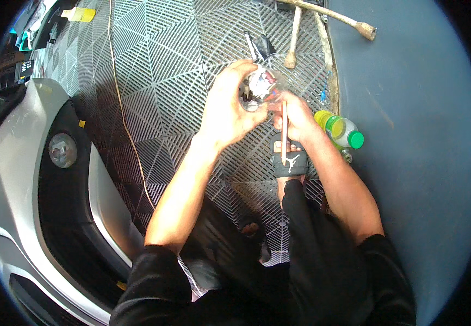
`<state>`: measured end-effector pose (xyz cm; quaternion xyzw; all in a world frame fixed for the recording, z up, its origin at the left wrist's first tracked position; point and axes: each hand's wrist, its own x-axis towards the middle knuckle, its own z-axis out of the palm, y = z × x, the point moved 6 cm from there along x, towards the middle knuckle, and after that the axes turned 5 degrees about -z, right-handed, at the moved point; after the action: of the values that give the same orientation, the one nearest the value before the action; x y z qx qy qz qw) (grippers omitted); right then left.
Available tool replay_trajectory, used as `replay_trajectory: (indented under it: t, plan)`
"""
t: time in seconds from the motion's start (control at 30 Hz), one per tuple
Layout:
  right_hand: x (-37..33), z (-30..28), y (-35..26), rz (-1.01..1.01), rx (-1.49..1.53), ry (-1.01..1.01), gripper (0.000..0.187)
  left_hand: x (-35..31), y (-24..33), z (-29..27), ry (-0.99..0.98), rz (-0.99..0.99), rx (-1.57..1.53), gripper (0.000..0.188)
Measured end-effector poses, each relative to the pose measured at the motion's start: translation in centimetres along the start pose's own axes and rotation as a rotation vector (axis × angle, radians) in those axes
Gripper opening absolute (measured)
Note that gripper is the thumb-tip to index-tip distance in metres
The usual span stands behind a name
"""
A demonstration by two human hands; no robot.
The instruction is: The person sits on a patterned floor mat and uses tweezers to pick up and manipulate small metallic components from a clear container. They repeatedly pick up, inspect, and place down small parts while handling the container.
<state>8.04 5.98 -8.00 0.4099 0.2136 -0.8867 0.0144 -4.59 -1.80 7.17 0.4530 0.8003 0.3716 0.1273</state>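
The left hand (223, 108) curls its fingers half-open around a clear container (261, 87) above the floor (173, 65); the right hand (297, 116) grips a thin stick (284, 138) beside it. The sandal (283, 165) below shows a white emblem (292, 160), a bottle (340, 129) lies nearby, and over there white lettering (26, 67) marks a black sign (20, 69).

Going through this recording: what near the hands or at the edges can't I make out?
All in the head view:
Contents of the clear container in the left hand: too small and washed out by glare.
Black object just beyond it: kind unclear, too small and dark.
Left foot: shaded, partly covered by the dark trousers.
Metal wrench: cut off by the top edge.
Silver car: cut off by the dark fisheye rim.
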Motion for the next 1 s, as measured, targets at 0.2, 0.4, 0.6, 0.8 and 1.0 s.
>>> replay_trajectory:
  t: [0.2,0.4,0.6,0.8,1.0]
  plan:
    - [-2.1,6.4,-4.7,-0.208,0.394,-0.507,0.042,1.5,5.5,-3.8,0.030,0.243,-0.079,0.066]
    - [-4.0,8.9,-7.5,-0.241,0.500,-0.672,0.034,2.7,7.1,-4.9,0.048,0.298,-0.108,0.069]
    - [-4.4,9.9,-8.0,-0.276,0.464,-0.564,0.042,3.4,7.8,-6.1,-0.006,0.257,-0.152,0.075]
    - [-5.6,11.0,-7.9,-0.288,0.501,-0.590,0.047,3.1,8.5,-7.1,-0.086,0.195,-0.153,0.092]
    - [-5.4,11.0,-8.3,-0.276,0.577,-0.594,0.047,2.5,8.8,-8.0,-0.010,0.147,-0.132,0.111]
